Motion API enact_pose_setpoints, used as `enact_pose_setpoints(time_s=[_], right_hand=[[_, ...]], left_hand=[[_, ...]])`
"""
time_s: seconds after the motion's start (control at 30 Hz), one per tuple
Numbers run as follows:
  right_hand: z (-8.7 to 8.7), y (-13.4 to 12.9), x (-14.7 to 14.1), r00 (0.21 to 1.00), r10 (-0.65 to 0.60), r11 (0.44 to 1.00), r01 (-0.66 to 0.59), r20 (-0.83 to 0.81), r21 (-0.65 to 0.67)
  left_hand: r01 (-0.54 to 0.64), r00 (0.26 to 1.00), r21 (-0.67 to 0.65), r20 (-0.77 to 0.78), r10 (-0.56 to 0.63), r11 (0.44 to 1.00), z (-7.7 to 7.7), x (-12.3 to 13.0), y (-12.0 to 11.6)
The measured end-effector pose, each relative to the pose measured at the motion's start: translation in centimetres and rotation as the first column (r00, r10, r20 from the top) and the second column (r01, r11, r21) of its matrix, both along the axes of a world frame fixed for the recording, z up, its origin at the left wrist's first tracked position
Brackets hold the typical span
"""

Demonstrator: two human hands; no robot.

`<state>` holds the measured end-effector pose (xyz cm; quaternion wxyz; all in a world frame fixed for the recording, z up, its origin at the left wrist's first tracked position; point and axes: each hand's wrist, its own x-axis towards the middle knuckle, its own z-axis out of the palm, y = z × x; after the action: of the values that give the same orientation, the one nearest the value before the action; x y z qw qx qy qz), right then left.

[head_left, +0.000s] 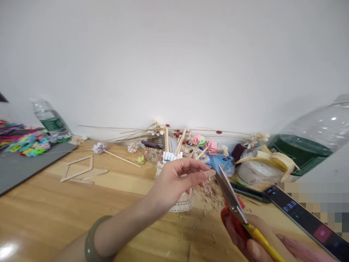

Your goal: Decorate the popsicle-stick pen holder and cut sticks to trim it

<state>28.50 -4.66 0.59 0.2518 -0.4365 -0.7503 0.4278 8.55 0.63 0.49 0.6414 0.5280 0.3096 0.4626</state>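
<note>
Scissors [233, 209] with red and yellow handles, steel blades slightly parted, point forward above a wooden table [131, 233], a right hand's [255, 249] fingers wrapped around the handles. Just beside the tips, a left hand [173, 183] pinches a small pale piece [211, 173] between thumb and fingers. Behind it, a lace-trimmed cup [182, 206] holds white sticks [169, 156].

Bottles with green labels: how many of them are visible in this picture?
2. One smaller bottle is at the left, near the wall; one larger bottle is at the right, behind the banana peel. Others may be hidden.
</note>
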Motion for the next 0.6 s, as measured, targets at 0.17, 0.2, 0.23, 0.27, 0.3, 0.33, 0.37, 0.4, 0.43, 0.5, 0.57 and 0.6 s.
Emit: enact_pose_setpoints(time_s=[0.17, 0.2, 0.23, 0.27, 0.3, 0.33, 0.37, 0.4, 0.43, 0.5, 0.57, 0.6], right_hand=[[0.2, 0.0, -0.4, 0.998, -0.037, 0.998, 0.034, -0.056, -0.052], [0.2, -0.1, -0.4, 0.998, -0.044, 0.998, 0.042, -0.051, -0.043], [0.2, -0.1, -0.4, 0.998, -0.051, 0.998, 0.05, -0.04, -0.028], [0.2, -0.2, -0.4, 0.998, -0.055, 0.998, 0.055, -0.027, -0.011], [0.1, -0.3, -0.4, 0.998, -0.061, 0.998, 0.061, -0.013, 0.008], [0.0, -0.3, -0.4, 0.998, -0.067, 0.997, 0.067, -0.001, 0.022], [-0.2, -0.4, -0.3, 0.997, -0.077, 0.996, 0.077, 0.014, 0.037], [-0.4, -0.5, -0.3, 0.995, -0.093, 0.994, 0.092, 0.031, 0.053], [-0.7, -0.5, -0.2, 0.993, -0.11, 0.992, 0.107, 0.046, 0.068], [-1.3, -0.6, -0.2, 0.986, -0.152, 0.984, 0.145, 0.068, 0.1], [-1.9, -0.7, -0.3, 0.979, -0.191, 0.975, 0.18, 0.078, 0.132], [-2.1, -0.7, -0.3, 0.976, -0.202, 0.971, 0.19, 0.076, 0.142]], left_hand=[[-0.023, 1.0, -0.028, 0.014, 0.023, 0.999, -0.2, 0.2, -0.2], [-0.023, 1.0, -0.036, 0.01, 0.023, 0.999, -0.2, 0.2, -0.2], [-0.022, 1.0, -0.042, 0.007, 0.022, 0.999, -0.2, 0.3, -0.2], [-0.02, 1.0, -0.042, 0.002, 0.02, 0.999, -0.2, 0.4, -0.2], [-0.019, 1.0, -0.035, -0.003, 0.019, 0.999, -0.2, 0.4, -0.3], [-0.023, 1.0, -0.022, -0.006, 0.022, 1.0, -0.2, 0.5, -0.3], [-0.028, 1.0, -0.006, -0.008, 0.028, 1.0, -0.2, 0.5, -0.4], [-0.035, 0.999, 0.01, -0.01, 0.035, 0.999, -0.2, 0.6, -0.4], [-0.042, 0.999, 0.022, -0.012, 0.042, 0.999, -0.1, 0.6, -0.4], [-0.048, 0.999, 0.036, -0.01, 0.048, 0.998, 0.0, 0.6, -0.5], [-0.043, 0.999, 0.036, 0.002, 0.043, 0.998, 0.0, 0.7, -0.5], [-0.04, 0.999, 0.035, 0.012, 0.04, 0.999, 0.0, 0.7, -0.5]])
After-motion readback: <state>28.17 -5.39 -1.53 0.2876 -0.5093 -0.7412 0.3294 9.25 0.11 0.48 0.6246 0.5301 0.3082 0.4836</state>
